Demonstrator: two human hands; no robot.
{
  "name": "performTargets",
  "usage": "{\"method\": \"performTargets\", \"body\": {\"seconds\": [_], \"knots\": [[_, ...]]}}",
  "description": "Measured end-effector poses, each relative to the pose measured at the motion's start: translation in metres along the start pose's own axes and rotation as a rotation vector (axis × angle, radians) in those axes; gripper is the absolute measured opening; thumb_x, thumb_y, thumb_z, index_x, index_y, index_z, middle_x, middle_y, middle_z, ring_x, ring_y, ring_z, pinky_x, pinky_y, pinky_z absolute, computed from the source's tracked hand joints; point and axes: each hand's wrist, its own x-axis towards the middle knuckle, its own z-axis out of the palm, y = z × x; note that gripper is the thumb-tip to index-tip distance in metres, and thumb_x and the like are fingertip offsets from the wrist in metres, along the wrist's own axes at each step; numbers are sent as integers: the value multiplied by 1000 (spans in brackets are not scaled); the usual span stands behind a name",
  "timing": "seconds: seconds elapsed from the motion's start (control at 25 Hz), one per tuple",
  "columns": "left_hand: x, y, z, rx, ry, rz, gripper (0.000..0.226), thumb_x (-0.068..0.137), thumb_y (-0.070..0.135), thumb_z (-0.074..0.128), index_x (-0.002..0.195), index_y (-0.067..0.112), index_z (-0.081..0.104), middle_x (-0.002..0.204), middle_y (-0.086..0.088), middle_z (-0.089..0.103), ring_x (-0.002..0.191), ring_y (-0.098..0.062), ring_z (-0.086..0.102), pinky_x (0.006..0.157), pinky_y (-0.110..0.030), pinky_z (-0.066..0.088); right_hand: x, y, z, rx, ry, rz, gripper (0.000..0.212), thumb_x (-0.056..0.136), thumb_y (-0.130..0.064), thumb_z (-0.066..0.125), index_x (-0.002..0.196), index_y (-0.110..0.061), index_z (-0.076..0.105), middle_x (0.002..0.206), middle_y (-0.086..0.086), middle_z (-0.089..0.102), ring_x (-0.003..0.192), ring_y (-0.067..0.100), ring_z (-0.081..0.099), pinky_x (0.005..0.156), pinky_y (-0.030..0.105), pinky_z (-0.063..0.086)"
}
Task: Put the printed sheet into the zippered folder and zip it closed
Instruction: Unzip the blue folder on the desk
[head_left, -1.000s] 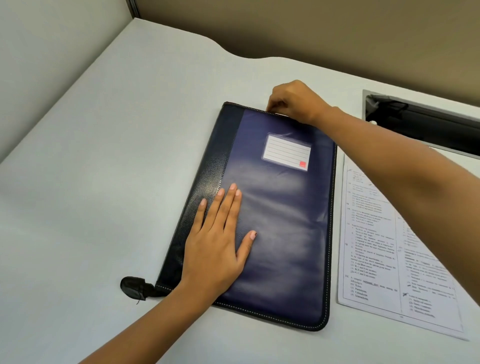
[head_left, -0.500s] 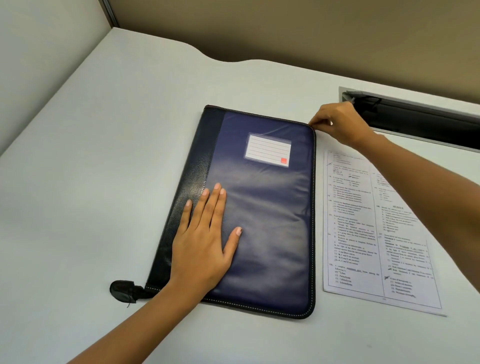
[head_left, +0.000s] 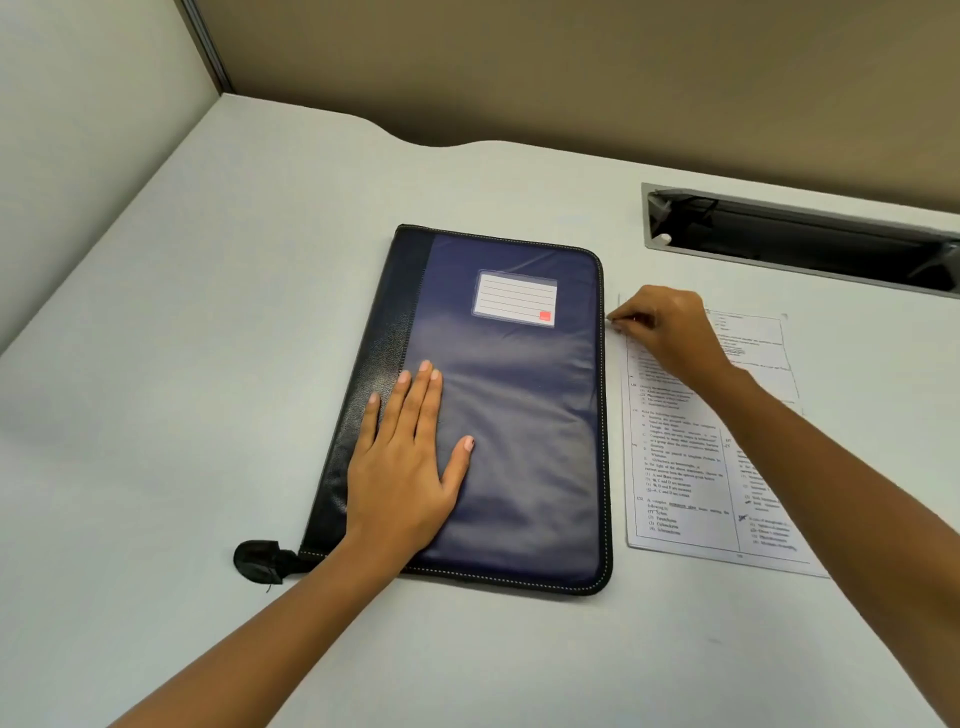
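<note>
Lying flat on a pale matte desk (head_left: 208, 364), the folder (head_left: 519, 415) is a rounded rectangle of glossy navy with a grainy black spine strip along its left. Just right of it lies the sheet (head_left: 680, 467), thin white printed paper. The left hand (head_left: 405, 467) rests palm-down on the folder, fingers spread flat. The right hand (head_left: 665, 332), curled, pinches something small at the folder's right edge.

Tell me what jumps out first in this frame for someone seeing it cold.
The dark blue zippered folder dominates mid-desk, lying flat with the left hand spread palm-down on its cover. To its right, the right hand pinches something small at the folder's right edge, over the top of the printed sheet lying flat on the desk. A dark open cable slot sits at far right.
</note>
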Motion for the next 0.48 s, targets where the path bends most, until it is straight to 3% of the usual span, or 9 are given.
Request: {"method": "performTargets", "body": {"seconds": [0.48], "knots": [[-1,1,1,-4,30,6,70,93,56,23,151,19,9,160,3,12,147,-14,7,120,-36,5,-81,-50,-6,61,-24,44,7,78,-3,74,85,-5,75,78,6,70,67,17,63,66,22,47]]}}
